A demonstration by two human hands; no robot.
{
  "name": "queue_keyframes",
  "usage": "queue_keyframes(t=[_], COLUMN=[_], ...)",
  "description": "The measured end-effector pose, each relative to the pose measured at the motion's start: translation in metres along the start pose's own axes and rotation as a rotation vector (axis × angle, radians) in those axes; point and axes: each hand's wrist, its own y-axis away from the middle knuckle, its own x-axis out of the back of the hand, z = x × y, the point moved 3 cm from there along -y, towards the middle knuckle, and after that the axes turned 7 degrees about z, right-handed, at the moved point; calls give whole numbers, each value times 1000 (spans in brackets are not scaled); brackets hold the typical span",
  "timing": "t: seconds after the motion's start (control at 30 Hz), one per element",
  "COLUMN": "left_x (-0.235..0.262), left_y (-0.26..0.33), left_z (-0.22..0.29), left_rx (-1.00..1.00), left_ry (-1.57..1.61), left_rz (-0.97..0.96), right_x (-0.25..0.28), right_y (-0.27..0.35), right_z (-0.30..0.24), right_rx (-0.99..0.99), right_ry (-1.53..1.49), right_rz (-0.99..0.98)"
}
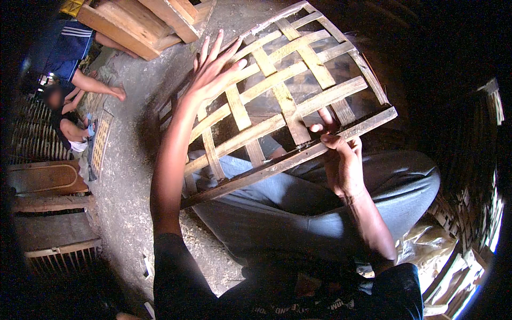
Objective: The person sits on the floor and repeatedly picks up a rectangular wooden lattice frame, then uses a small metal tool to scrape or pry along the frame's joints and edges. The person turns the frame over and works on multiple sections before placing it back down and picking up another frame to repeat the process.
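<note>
A woven bamboo lattice panel [284,101] is held up at a slant above my crossed legs, with a straight wooden rail [256,176] along its near edge. Against its upper left side, my left hand [213,74] lies with fingers stretched out and spread, touching the strips without gripping them. My right hand [341,157] holds the near rail right of its middle, thumb on the near side. Some fingers of that hand pass behind the lattice and show through a gap.
Wooden frames [133,29] stand at the upper left, and more wooden furniture [48,213] at the left. Another person [72,114] sits by a lattice panel [101,144]; a bare leg [98,85] extends nearby. Crumpled clear plastic [426,248] and bamboo pieces [453,282] lie at the lower right.
</note>
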Motion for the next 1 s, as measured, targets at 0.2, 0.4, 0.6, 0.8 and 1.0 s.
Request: queue_keyframes(t=[0.2, 0.4, 0.6, 0.8, 1.0], left_x=[0, -1, -3, 2, 18], left_y=[-11, -23, -32, -35, -40], left_z=[5, 4, 3, 13, 18], left_rx=[-66, -105, -142, -287, -384], left_ry=[92, 126, 25, -210, -311], left_rz=[-8, 41, 72, 146, 114], right_x=[-3, 0, -1, -2, 2], right_y=[-1, -1, -1, -1, -2], right_z=[-4, -2, -1, -2, -1], right_rx=[-47, -5, 15, 3, 53], right_ry=[21, 7, 2, 29, 5], right_rz=[25, -7, 3, 21, -57])
